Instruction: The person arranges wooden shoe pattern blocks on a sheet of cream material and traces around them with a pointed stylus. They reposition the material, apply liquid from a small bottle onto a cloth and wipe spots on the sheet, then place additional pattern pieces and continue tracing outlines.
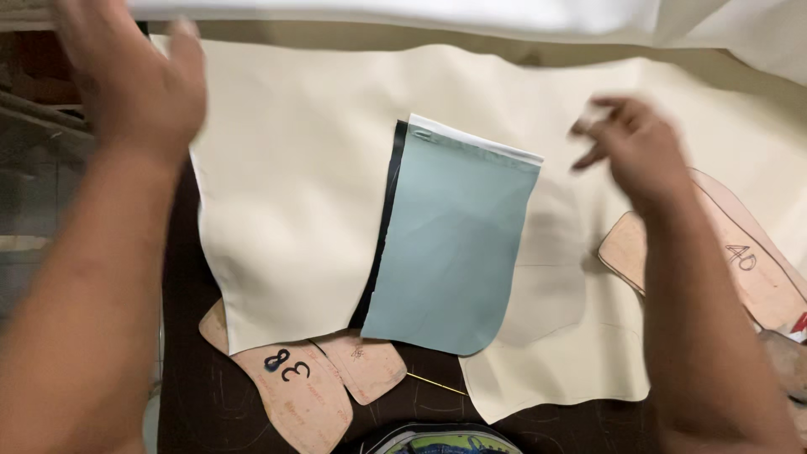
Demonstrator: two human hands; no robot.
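Note:
My left hand [130, 71] hovers blurred over the top left corner of a large cream sheet of material [294, 193], fingers spread, holding nothing. My right hand [635, 151] hangs above the sheet's right part, fingers loosely curled and apart, empty. Between the hands lies a pale blue-green piece [450, 252] with a rounded lower edge, a white strip along its top and a black layer [382, 244] showing along its left side.
Tan sole-shaped cardboard patterns lie on the dark table [210, 395]: two [307, 391] at the bottom left, partly under the cream sheet, others [748, 269] at the right. White fabric [420, 17] runs along the far edge. A thin yellow stick [437, 384] lies near the front.

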